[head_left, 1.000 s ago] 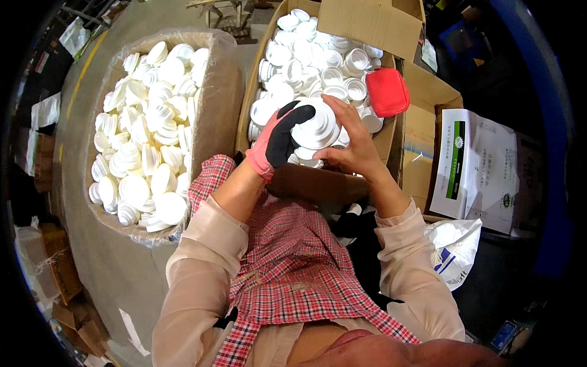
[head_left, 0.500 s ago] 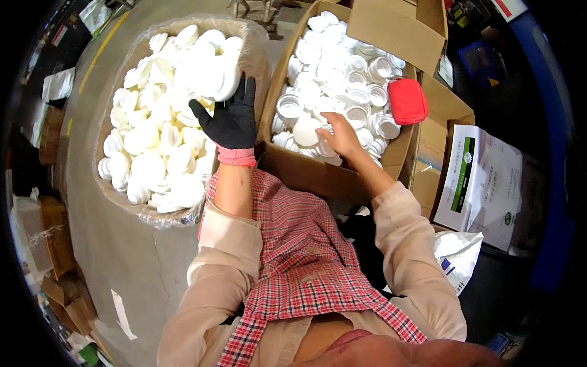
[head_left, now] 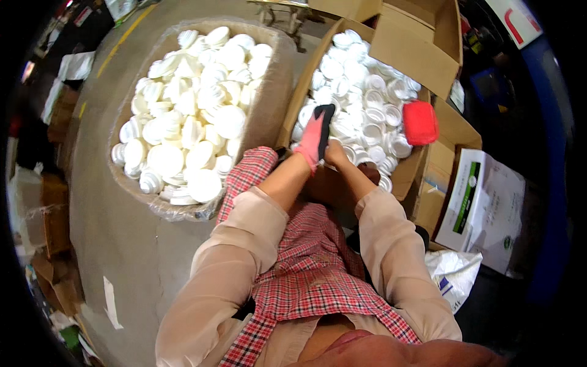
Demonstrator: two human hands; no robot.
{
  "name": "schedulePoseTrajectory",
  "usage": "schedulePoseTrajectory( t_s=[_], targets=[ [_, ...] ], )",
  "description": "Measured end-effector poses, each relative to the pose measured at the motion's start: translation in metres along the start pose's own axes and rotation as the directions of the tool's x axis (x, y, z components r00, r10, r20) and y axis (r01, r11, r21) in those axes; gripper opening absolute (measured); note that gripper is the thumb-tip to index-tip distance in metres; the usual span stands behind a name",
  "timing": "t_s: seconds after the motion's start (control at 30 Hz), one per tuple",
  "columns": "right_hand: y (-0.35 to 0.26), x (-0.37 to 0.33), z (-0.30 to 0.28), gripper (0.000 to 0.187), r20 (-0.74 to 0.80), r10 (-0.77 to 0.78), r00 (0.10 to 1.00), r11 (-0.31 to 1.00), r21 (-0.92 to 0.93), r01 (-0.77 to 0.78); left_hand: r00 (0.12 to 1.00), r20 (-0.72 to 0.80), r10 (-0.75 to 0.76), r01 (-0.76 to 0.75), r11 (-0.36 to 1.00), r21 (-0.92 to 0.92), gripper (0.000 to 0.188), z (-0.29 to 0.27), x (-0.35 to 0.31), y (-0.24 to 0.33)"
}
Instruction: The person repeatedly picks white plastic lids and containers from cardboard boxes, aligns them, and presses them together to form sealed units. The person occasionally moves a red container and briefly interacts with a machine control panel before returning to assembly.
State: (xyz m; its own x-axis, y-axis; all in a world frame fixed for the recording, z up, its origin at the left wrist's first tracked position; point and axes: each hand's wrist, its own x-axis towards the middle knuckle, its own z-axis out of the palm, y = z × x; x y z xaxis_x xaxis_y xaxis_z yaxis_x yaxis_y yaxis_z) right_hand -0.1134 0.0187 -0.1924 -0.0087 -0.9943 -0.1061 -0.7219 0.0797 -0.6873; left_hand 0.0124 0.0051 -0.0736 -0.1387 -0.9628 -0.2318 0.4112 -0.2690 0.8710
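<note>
My left hand, in a pink and black glove, is over the near left part of an open cardboard box. White round plastic lids fill this box. The glove is seen edge-on, and its fingers are turned from view. Just beside it is my bare right hand, mostly hidden behind the glove and wrist. Whether either hand holds a lid cannot be made out. To the left stands a plastic-lined box heaped with more white round lids.
A red pouch lies on the right box's edge. Cardboard flaps stand up at its far side. A white carton and a white bag are to the right. Grey floor shows at the left.
My left hand has moved right, from the left box to the right one, beside my right hand. My right hand has come nearer to me. The view has shifted slightly.
</note>
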Motion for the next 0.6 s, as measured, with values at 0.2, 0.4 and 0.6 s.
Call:
schedulePoseTrajectory(
  t_s=[0.2,0.4,0.6],
  targets=[
    [-0.043,-0.005,-0.063,0.016,-0.088,-0.109,0.99,0.927,0.351,0.133,0.949,-0.112,0.293,-0.278,0.951,0.132,0.038,-0.001,-0.01,0.027],
    [-0.123,-0.027,-0.175,0.037,-0.22,-0.403,0.888,0.772,0.44,0.459,0.991,0.13,-0.015,0.082,0.845,-0.528,0.063,-0.01,-0.007,0.046],
    [0.02,-0.018,-0.108,0.032,0.085,0.146,0.986,0.895,-0.437,-0.094,0.908,0.417,0.032,0.333,0.549,-0.767,0.067,0.006,0.0,0.069]
  ],
)
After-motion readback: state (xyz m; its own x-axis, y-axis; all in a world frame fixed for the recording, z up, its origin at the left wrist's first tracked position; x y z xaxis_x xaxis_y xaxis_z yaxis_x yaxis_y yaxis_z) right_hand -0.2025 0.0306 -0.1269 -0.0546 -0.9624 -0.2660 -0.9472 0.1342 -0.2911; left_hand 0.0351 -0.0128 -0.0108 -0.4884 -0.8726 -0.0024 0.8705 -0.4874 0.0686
